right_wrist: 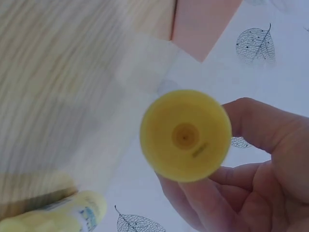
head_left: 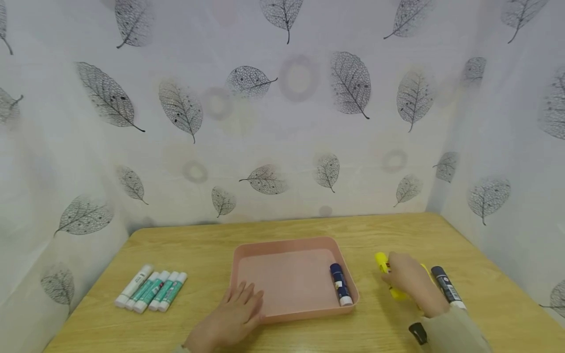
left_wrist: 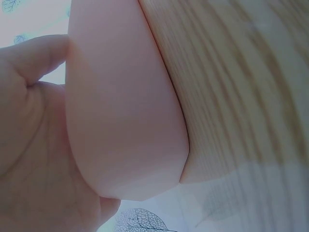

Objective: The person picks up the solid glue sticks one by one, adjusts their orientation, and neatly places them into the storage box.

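Fingers of the right hand are curled round a yellow glue stick, its long axis pointed away from the person. Left of that hand, a pink tray is set, its near-left corner touched by the left hand, fingers outstretched. Along the tray's wall nearer the right hand, a navy glue stick is laid, roughly parallel to the held one. Right of that hand, a black glue stick is seen.
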The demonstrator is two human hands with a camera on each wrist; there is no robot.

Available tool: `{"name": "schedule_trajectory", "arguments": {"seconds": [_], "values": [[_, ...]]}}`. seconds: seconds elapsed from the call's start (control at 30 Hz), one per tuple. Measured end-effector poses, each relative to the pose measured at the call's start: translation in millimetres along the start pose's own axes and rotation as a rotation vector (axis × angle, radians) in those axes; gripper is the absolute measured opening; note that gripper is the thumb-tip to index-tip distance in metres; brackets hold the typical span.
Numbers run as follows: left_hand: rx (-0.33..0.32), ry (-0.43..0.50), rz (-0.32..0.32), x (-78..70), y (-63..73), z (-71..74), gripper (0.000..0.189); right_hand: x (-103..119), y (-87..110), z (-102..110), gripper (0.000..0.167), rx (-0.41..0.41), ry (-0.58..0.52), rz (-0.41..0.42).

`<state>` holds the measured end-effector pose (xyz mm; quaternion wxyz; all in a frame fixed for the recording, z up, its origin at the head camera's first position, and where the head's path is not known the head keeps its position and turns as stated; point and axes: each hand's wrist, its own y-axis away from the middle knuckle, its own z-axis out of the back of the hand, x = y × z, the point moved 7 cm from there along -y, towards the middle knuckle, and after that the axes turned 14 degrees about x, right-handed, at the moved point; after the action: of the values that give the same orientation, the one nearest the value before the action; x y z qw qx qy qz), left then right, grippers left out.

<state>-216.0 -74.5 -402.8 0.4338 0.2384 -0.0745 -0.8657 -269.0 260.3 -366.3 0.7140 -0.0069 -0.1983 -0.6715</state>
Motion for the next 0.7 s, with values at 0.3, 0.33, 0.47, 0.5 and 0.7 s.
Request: {"name": "schedule_trajectory", "arguments": {"seconds": [0.3,0.33,0.47,0.5,0.7], "values": [[0.003,0.02,0.001,0.6,0.3,0.2,0.057,24,-4.1,1,0.022,0.03,-0.016,-0.017],[0.004,0.019,0.003,0.6,0.4,0.2,0.057,26,-4.7,1,0.022,0.031,-0.02,-0.02],[0.004,0.017,0.005,0.9,0.4,0.0,0.057,36,-8.5,1,0.024,0.033,-0.028,-0.024],[0.003,0.017,0.005,0.7,0.5,0.0,0.057,39,-9.3,1,0.024,0.032,-0.022,-0.019],[0.002,0.01,0.005,-0.1,0.4,0.4,0.056,54,-12.1,1,0.025,0.027,-0.035,0.014]]}}
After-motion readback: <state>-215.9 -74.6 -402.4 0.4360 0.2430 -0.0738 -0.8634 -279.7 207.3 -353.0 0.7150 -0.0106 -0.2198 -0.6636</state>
